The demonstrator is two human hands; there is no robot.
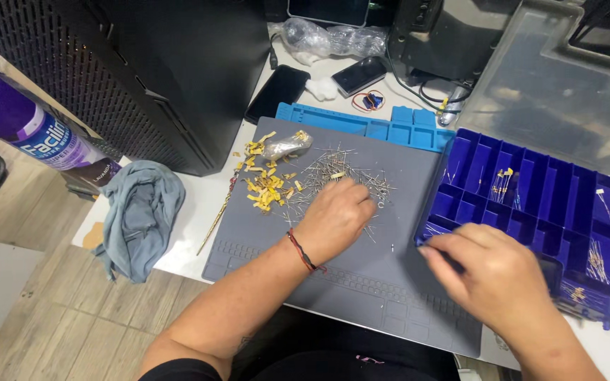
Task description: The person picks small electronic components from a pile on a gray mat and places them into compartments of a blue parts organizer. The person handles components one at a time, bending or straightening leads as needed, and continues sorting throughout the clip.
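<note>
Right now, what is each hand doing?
Left hand: fingers curled down on the loose resistors; grip cannot be told.
Right hand: fingertips at the blue compartment box; grip cannot be told.

A crumpled grey-blue cloth hangs off the white table's left edge beside a black perforated computer case. Two black phones lie farther back, near a purple spray can.

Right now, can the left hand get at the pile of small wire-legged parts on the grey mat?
Probably yes: the left hand already lies on the pile of wire-legged parts on the grey mat, and nothing stands between them.
</note>
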